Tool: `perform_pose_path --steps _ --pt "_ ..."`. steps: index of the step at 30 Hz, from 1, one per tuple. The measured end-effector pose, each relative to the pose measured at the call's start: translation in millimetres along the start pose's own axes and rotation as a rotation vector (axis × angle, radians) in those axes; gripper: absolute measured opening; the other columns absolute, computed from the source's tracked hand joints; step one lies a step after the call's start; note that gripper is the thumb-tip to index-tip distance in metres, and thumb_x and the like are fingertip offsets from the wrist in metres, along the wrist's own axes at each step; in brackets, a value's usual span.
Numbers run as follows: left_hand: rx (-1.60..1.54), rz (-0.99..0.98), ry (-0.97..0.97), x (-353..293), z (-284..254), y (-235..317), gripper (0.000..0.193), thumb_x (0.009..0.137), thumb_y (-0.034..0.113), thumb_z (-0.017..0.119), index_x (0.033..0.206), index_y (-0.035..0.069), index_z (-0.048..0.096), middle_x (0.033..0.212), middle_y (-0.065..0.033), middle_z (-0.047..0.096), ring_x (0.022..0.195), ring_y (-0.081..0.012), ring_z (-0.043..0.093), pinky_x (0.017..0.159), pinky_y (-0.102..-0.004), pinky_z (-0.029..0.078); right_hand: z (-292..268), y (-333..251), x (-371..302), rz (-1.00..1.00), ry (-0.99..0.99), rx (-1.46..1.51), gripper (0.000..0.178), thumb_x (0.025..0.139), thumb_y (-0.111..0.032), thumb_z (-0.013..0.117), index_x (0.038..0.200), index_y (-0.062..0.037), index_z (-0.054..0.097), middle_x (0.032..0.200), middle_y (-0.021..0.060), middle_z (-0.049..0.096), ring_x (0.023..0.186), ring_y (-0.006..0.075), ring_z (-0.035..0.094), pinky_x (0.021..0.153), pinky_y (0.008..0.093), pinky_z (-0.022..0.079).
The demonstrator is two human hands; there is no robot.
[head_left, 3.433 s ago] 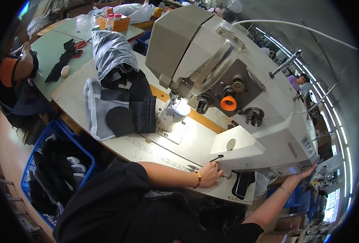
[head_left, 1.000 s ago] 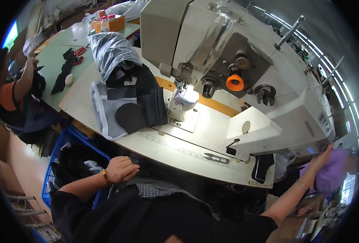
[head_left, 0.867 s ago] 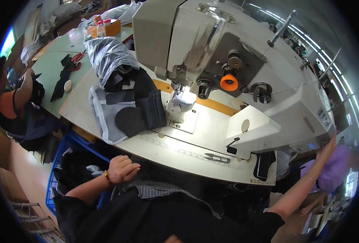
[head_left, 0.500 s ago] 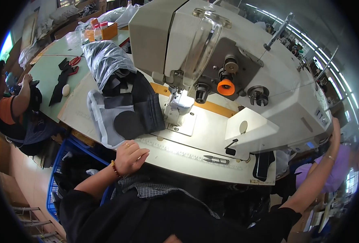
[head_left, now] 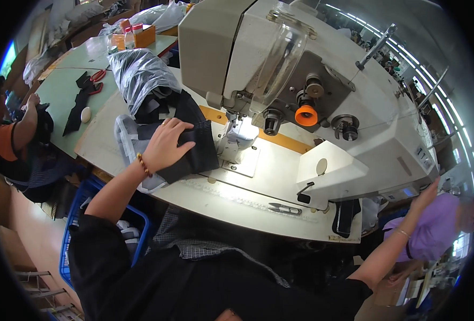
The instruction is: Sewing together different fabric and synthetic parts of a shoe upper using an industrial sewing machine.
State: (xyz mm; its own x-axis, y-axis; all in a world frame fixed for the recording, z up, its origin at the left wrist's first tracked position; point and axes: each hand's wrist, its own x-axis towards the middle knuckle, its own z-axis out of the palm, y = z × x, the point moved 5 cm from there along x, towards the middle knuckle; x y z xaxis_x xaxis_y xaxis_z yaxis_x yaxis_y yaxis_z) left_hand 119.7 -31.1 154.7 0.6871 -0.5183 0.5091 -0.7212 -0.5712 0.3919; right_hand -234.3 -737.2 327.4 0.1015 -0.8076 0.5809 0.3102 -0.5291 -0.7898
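In the head view, the left hand [head_left: 168, 143] is lying flat, fingers spread, on one stack of dark fabric pieces [head_left: 191, 147] at ten o'clock on the desk [head_left: 258, 206], its long axis running toward four o'clock. The right hand [head_left: 427, 193] is reaching past the sewing machine [head_left: 322, 80]; I cannot tell its grip.

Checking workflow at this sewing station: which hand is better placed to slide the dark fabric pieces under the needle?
Probably the left hand: it lies flat on the dark fabric stack, just left of the needle area. The right hand is stretched out past the sewing machine's right end, away from the fabric.
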Motion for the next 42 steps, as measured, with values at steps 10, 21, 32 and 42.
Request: perform_pose_path --steps 10,21,32,42 --pt "-0.014 -0.024 -0.178 6.8 34.2 -19.4 0.06 0.082 0.03 0.074 0.131 0.001 0.054 0.11 -0.0166 0.059 0.109 -0.0334 0.055 0.101 -0.0393 0.042 3.1 -12.5 9.0 1.054 -1.049 -1.11 0.052 0.097 -0.046 0.058 0.116 0.0017 0.066 0.109 0.0107 0.069 0.094 0.0214 0.066 0.086 0.0338 0.05" --pt "-0.069 -0.048 -0.234 12.2 44.2 -36.2 0.057 0.085 0.025 0.074 0.133 0.006 0.053 0.109 -0.0133 0.062 0.11 -0.0292 0.058 0.099 -0.0376 0.044 8.9 -0.7 76.6 0.538 -0.487 -0.407 0.049 0.098 -0.044 0.057 0.117 -0.0003 0.066 0.109 0.0096 0.069 0.096 0.0204 0.065 0.087 0.0319 0.049" --pt "-0.155 -0.096 -0.374 27.8 33.7 -44.5 0.025 0.079 0.012 0.074 0.092 -0.002 0.058 0.085 -0.0164 0.057 0.086 -0.0336 0.06 0.077 -0.0393 0.047 33.5 -117.6 -109.5 -0.588 0.453 -0.491 0.041 0.098 -0.03 0.061 0.119 0.0047 0.063 0.115 0.0148 0.066 0.101 0.0218 0.063 0.093 0.0313 0.048" --pt "-0.288 0.13 -0.428 14.2 23.9 0.2 0.029 0.082 0.015 0.072 0.096 -0.006 0.057 0.089 -0.0191 0.058 0.086 -0.0383 0.059 0.076 -0.0419 0.047 348.7 -45.8 -428.1 -0.291 -0.817 -0.017 0.013 0.082 -0.001 0.073 0.095 0.0012 0.071 0.082 0.0109 0.066 0.076 0.0247 0.061 0.072 0.036 0.048"
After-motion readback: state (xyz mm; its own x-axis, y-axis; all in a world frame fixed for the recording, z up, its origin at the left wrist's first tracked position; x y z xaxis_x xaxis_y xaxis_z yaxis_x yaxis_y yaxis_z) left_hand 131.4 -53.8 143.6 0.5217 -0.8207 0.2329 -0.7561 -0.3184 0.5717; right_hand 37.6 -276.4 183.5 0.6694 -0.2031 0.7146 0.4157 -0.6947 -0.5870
